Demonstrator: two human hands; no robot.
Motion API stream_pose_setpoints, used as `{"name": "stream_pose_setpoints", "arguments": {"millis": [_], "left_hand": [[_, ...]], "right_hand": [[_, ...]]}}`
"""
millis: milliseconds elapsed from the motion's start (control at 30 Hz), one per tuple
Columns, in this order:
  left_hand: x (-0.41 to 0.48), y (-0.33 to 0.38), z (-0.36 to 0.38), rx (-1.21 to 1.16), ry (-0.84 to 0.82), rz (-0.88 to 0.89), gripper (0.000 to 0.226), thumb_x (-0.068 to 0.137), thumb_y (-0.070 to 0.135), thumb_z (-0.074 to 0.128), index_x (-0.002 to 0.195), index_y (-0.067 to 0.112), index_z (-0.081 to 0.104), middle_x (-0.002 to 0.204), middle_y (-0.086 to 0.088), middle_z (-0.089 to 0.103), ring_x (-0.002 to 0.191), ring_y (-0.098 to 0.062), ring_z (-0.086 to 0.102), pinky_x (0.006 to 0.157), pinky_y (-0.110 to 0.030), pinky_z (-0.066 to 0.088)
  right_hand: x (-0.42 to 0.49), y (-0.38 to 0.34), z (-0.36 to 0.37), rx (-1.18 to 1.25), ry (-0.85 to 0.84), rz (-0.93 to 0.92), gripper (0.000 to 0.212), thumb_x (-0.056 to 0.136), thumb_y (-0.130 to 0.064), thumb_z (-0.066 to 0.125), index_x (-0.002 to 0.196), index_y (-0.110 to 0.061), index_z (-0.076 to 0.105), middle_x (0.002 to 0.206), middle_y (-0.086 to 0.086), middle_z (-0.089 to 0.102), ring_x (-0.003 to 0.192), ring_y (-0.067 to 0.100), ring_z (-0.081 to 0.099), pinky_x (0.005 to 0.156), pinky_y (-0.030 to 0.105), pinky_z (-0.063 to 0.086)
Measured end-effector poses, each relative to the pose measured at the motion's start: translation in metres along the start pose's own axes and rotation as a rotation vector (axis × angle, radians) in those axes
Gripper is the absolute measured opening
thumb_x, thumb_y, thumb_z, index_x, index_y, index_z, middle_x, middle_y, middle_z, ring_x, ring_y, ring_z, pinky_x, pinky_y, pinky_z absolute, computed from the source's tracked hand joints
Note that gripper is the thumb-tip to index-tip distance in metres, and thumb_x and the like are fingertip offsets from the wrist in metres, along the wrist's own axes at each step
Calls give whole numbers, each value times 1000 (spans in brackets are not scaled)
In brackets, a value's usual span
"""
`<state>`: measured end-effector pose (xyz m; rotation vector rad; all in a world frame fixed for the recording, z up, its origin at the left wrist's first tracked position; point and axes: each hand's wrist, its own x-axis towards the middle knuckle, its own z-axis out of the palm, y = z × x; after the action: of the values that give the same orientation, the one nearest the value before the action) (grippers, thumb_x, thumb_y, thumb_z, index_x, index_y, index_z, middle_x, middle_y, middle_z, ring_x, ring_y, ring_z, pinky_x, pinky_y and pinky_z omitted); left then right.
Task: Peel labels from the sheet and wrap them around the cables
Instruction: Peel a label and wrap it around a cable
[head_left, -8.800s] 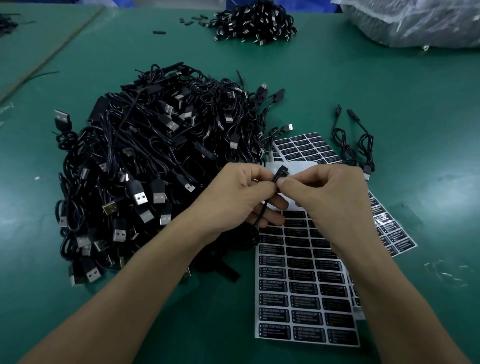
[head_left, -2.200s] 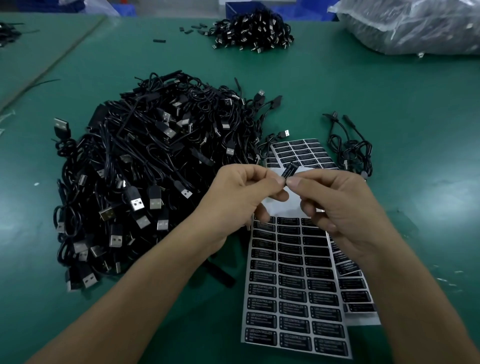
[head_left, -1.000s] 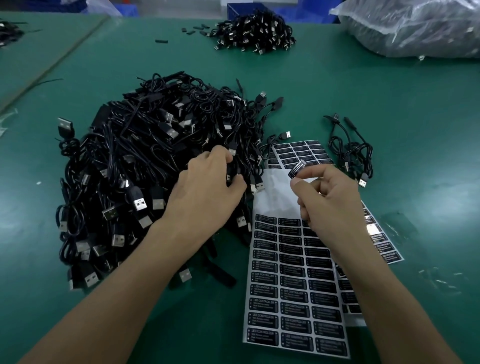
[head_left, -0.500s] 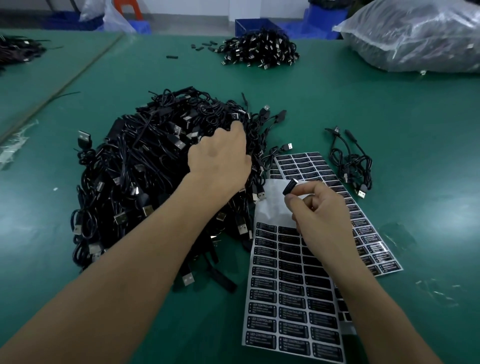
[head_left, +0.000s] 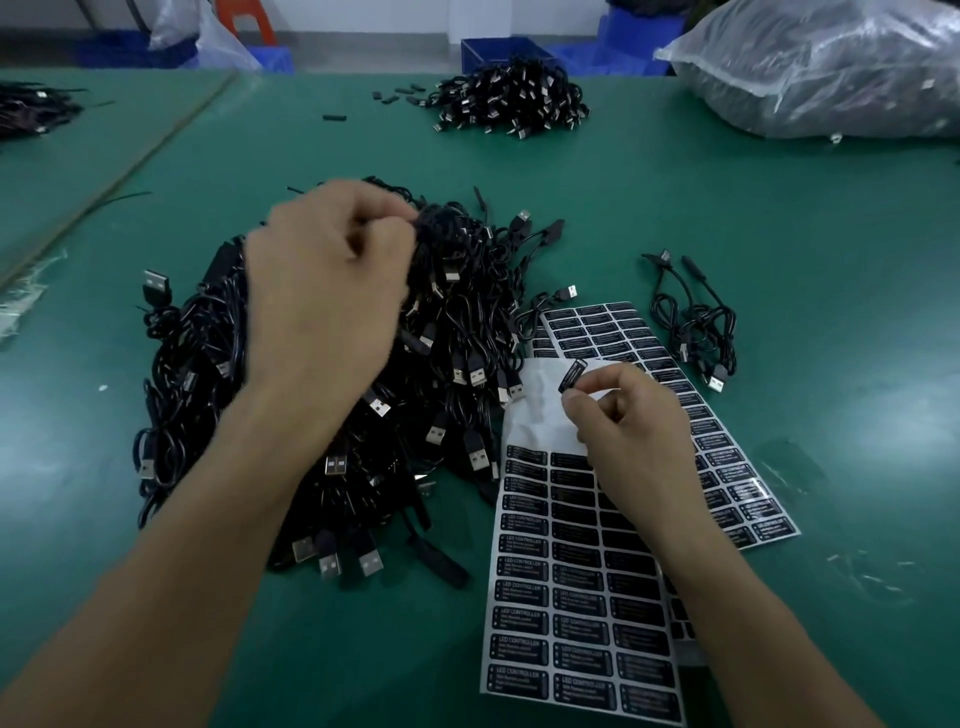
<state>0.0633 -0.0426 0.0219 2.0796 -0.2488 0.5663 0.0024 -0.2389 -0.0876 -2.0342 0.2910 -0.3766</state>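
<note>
One peeled label sits pinched in the right hand, just above the sheet on the worktop. The left hand curls its fingers round a cable atop the pile: the fetching step, I judge. Next move: draw that cable clear of the tangle and bring it to the label.

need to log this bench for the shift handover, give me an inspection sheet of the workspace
surface: green table, a few faint marks right of the sheets.
job's things: front label sheet, top rows already peeled bare; second label sheet partly under it; peeled label.
clutter: small black pieces beside the far pile; whitish scraps at the left edge.
hands: left hand grips a cable on top of the big pile; right hand pinches the peeled label above the front label sheet.
cables: big pile left of the sheets; small bunch right of them; far pile at the back.
surroundings: clear plastic bag far right; blue bins behind the table.
</note>
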Motion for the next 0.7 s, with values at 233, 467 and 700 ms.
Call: {"name": "stream_pose_setpoints", "arguments": {"millis": [233, 467, 700], "left_hand": [[-14, 0, -38, 769, -399, -84, 31, 93, 40, 47, 73, 29, 68, 61, 3, 66, 55, -23, 61, 60, -37, 55], [-7, -8, 22, 730, -444, 26, 36, 96, 57, 51, 103, 24, 63, 91, 5, 67, 79, -18, 60, 65, -33, 44], [5, -35, 63, 788, -371, -20, 33, 101, 43, 52, 114, 13, 54, 98, -8, 60, 80, -29, 52, 62, -38, 32]], "right_hand": [[0, 0, 1, 53, -4, 51, 8, 92, -25, 64, 85, -30, 62, 50, -14, 52, 61, 18, 62, 47, 12, 39], [0, -1, 0, 58, -6, 44, 7, 91, -26, 63, 86, -30, 62, 53, -10, 57, 52, 13, 57, 51, 24, 42], [-1, 0, 0, 69, -6, 44, 8, 92, -26, 64, 85, -30, 62, 51, -11, 54, 44, 2, 44, 44, 14, 37]]}}
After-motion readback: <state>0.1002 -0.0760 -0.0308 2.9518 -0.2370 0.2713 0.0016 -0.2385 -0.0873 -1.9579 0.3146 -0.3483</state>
